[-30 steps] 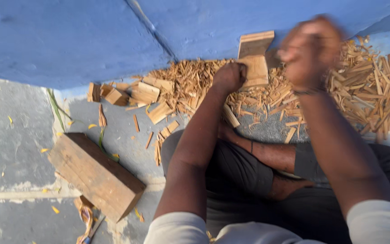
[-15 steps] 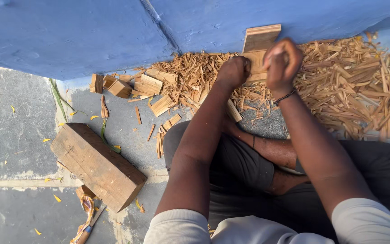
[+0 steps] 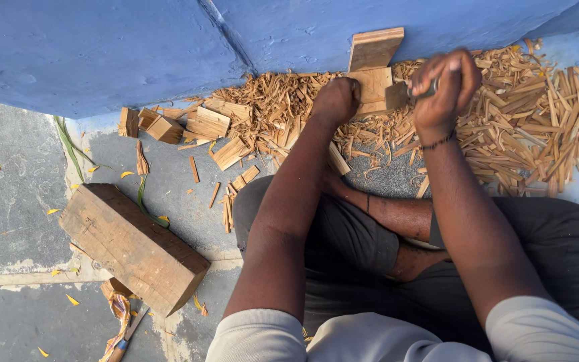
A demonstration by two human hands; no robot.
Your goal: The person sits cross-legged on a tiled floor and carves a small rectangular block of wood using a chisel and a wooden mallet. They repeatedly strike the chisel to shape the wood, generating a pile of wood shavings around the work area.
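The small pale square wooden block (image 3: pixel 375 88) stands on the grey ground right against the blue wall (image 3: pixel 102 47), and everything else is placed here relative to it. Leaning on the wall directly behind it is a taller flat wooden board (image 3: pixel 375 48), touching its top edge. The left hand (image 3: pixel 335 100) is curled into a closed fist against the block's left side, steadying it; whether the fingers wrap an edge or just press cannot be told. The right hand (image 3: pixel 442 86) is just right of the block, closed tight around a dark metal tool (image 3: pixel 418 87) whose tip meets the block's right edge.

To do this well, I judge that the left fist should stay low and clear of the tool's line, with the block held firm against the board so it does not skid. The tool wants to meet the wood along the grain, so that thin even strips come off.

Around the block's foot lies a heap of fine brown shavings (image 3: pixel 269 107). To its right spreads a wide pile of split wooden sticks (image 3: pixel 537 127); to its left sit several short wooden offcuts (image 3: pixel 202 124). Well to the lower left of the block rests 1 long heavy brown timber beam (image 3: pixel 132 248), apart from everything. The person's folded legs in dark trousers (image 3: pixel 557 248) lie directly below the block.
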